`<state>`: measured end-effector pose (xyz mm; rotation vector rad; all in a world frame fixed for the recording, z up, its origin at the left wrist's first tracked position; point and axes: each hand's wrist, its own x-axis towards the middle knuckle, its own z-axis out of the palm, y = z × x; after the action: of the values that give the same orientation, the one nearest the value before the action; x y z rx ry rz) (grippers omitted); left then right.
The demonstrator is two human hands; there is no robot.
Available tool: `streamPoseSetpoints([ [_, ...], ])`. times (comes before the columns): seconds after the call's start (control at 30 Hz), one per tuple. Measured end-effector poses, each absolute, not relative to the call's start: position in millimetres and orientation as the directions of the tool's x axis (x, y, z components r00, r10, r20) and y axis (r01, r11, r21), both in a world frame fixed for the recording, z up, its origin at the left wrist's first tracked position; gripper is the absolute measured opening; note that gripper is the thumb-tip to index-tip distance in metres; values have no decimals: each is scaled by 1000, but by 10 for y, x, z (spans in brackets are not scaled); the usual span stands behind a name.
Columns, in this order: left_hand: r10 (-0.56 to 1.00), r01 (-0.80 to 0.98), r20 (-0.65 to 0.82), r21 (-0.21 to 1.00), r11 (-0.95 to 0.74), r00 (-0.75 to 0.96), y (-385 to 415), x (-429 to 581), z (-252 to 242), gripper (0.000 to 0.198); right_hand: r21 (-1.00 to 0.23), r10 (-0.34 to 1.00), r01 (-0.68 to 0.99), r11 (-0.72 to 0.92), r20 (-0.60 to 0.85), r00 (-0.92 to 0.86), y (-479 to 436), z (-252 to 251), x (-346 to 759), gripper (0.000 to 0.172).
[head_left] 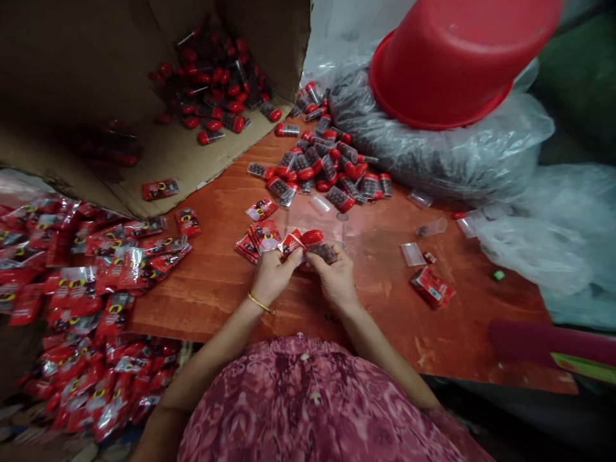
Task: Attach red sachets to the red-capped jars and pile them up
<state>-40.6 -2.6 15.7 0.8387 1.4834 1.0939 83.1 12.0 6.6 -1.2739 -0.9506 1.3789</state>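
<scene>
My left hand point(273, 274) pinches a small red printed packet point(291, 242) between thumb and fingers. In my right hand point(337, 277) is a small clear tube with a red cap point(314, 237), dark pieces showing inside it. The packet and the tube are close together over the table, and my two thumbs almost meet. Just beyond my left hand lies a stack of red packets point(262, 236), with a single red packet point(261, 209) behind it. A loose clear sleeve point(321, 205) rests in front of the pile of red-capped tubes point(332, 160).
An open cardboard box point(250, 144) on its side holds more tubes. Many filled red packets point(115, 263) heap up at the left. A red bucket point(447, 64) sits upside down on a plastic bag point(433, 160) at the back right. Some red packets point(432, 287) lie at right.
</scene>
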Motion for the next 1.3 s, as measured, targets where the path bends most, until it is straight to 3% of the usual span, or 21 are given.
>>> streamPoseSetpoints([
  [0.17,880,-298,-412,893,338,-236,-39,-417,200,39,-954,969,-206,-219,-238,72,142,115,831,27],
  [0.3,859,-372,-463,854,365,-219,-26,-423,284,43,-939,968,-238,-249,-250,-26,120,132,831,26],
  [0.63,937,-156,-312,945,289,-158,37,-531,293,33,-944,967,-221,-244,-220,-128,147,84,899,30],
  [0.87,778,-523,-620,699,487,-105,40,-504,308,44,-924,957,-289,-251,-192,-220,-8,152,1091,32],
  [1.1,788,-563,-608,685,462,-93,10,-474,367,42,-965,915,7,-264,-252,-313,-213,278,1223,26],
  [1.3,827,-519,-555,735,436,-89,-32,-473,431,38,-924,848,39,-382,-366,-383,-157,272,1181,30],
])
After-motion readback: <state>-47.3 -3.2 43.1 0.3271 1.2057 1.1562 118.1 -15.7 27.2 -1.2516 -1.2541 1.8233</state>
